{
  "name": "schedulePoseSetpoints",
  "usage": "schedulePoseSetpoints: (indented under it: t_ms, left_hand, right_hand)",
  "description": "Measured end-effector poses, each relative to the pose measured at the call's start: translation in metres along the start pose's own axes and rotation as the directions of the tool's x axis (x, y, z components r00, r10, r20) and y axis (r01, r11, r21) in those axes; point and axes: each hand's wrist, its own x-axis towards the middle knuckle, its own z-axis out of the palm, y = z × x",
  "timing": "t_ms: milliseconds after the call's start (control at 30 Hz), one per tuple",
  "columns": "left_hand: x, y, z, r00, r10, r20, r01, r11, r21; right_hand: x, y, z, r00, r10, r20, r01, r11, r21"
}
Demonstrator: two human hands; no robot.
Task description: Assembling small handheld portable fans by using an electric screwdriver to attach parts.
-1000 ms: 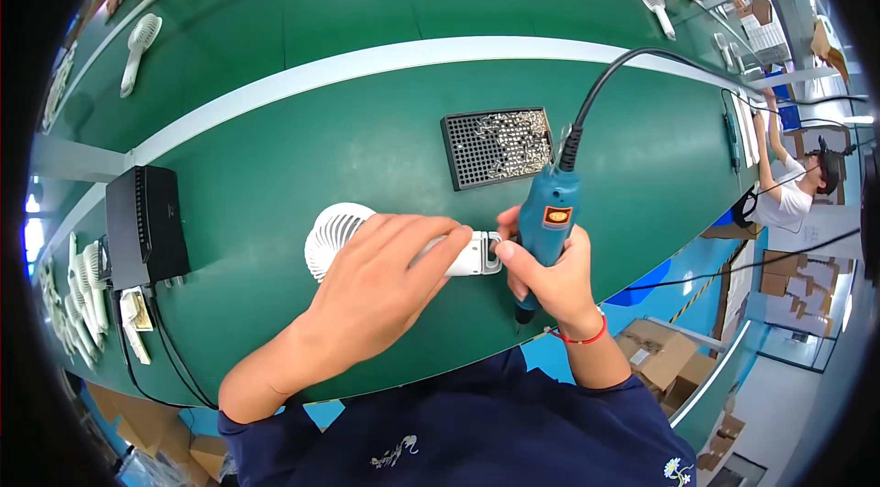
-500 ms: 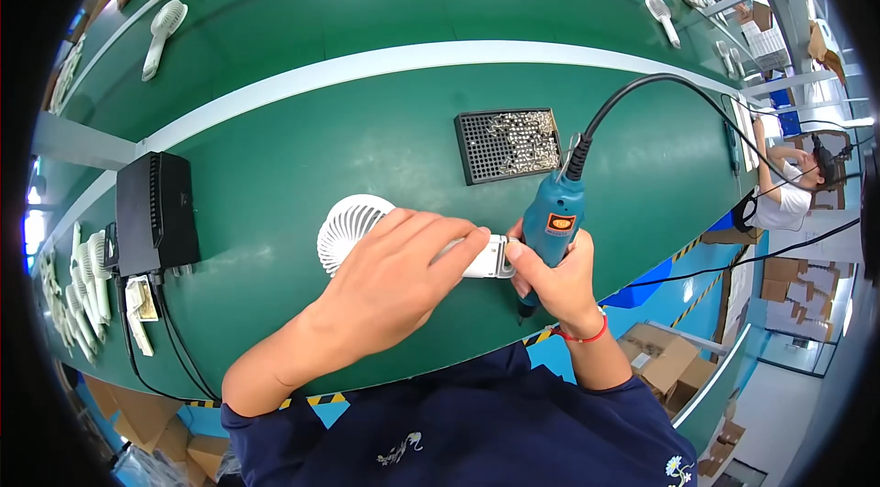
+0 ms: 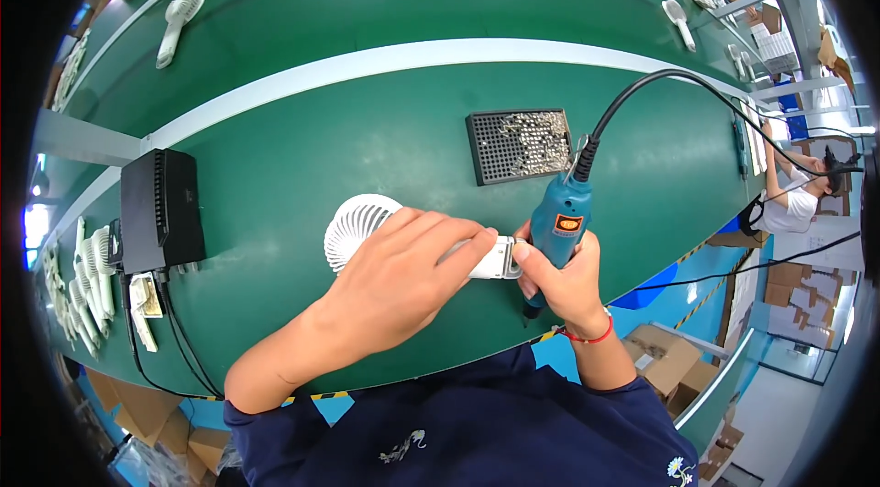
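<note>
A white handheld fan (image 3: 355,229) lies on the green workbench with its round slatted head to the left. My left hand (image 3: 401,278) is closed over the fan's handle and hides much of it. In my right hand (image 3: 566,281) is a blue electric screwdriver (image 3: 561,217), tilted, its dark tip pointing down near the bench's front edge, apart from the fan. My right thumb and fingers also meet the end of the fan's handle, beside the screwdriver. A black cable arcs from the tool's top toward the right.
Behind the screwdriver sits a black screw tray (image 3: 520,146) partly filled with small screws. At left stand a black power box (image 3: 160,210) with cables and several white fan parts (image 3: 87,281). Two more fans (image 3: 178,26) (image 3: 678,22) lie on the far green surface. Another person (image 3: 793,198) works at right.
The whole scene has shifted slightly to the right in view. Both hands keep their hold on the fan and the screwdriver, with little other movement.
</note>
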Motion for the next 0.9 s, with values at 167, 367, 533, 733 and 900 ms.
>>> schedulePoseSetpoints:
  t_ms: [167,367,533,733,900]
  left_hand:
    - [0.001,-0.018,0.002,0.999,0.03,0.045,-0.032,0.998,0.056]
    - [0.059,-0.105,-0.054,0.994,-0.005,0.107,-0.036,0.925,0.378]
    - [0.119,-0.237,-0.103,0.962,0.075,0.263,-0.237,0.705,0.668]
    - [0.137,-0.302,-0.11,0.945,0.035,0.325,-0.25,0.718,0.65]
    - [0.112,-0.298,-0.129,0.987,-0.142,-0.075,0.154,0.706,0.691]
  right_hand:
    - [0.009,0.004,-0.004,0.995,0.097,-0.014,-0.097,0.995,-0.016]
    - [0.033,0.008,-0.039,0.997,-0.07,-0.032,0.077,0.94,0.334]
    - [0.051,0.02,-0.044,0.996,-0.071,-0.052,0.087,0.901,0.425]
    - [0.051,0.026,-0.054,0.998,-0.042,-0.041,0.058,0.843,0.534]
    - [0.044,0.029,-0.061,0.996,-0.046,-0.071,0.078,0.83,0.552]
